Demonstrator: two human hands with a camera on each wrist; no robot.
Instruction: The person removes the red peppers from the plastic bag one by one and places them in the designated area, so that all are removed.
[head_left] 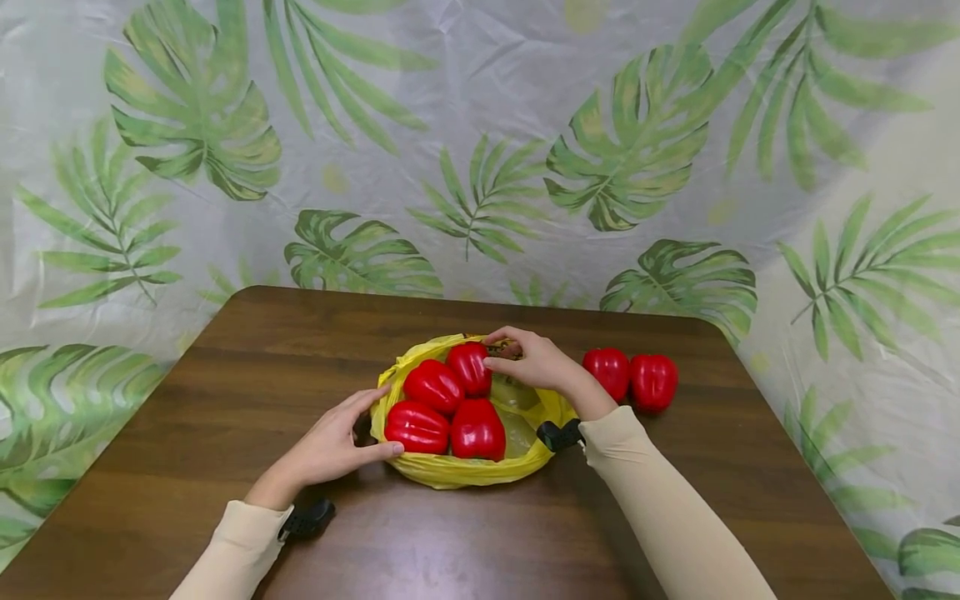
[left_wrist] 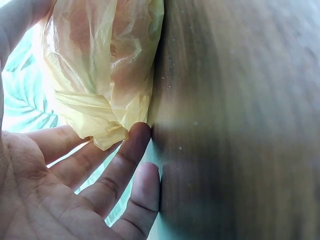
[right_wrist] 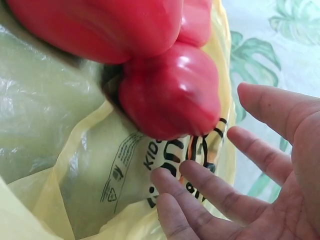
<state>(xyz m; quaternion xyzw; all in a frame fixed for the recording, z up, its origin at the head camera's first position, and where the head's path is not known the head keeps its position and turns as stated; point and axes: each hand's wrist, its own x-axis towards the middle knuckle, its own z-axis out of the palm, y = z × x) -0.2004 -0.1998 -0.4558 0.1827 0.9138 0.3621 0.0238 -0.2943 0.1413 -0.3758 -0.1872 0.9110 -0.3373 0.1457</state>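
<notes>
A yellow plastic bag (head_left: 465, 471) lies open on the brown wooden table (head_left: 225, 400) and holds several red bell peppers (head_left: 433, 386). My left hand (head_left: 337, 437) rests at the bag's left side with straight fingers touching its outer wall; in the left wrist view the hand (left_wrist: 100, 185) is flat against the crumpled bag (left_wrist: 100, 65). Over the bag's far rim, my right hand (head_left: 528, 362) sits beside the farthest pepper (head_left: 468, 367). The right wrist view shows that hand (right_wrist: 240, 190) spread, its fingers lying on the bag's printed plastic (right_wrist: 100, 175) just under a pepper (right_wrist: 170, 95).
Two more red peppers (head_left: 607, 371) (head_left: 653, 382) stand side by side on the table to the right of the bag. A leaf-patterned sheet (head_left: 480, 150) hangs behind and around the table. Bare tabletop (left_wrist: 240, 120) stretches to the left and front.
</notes>
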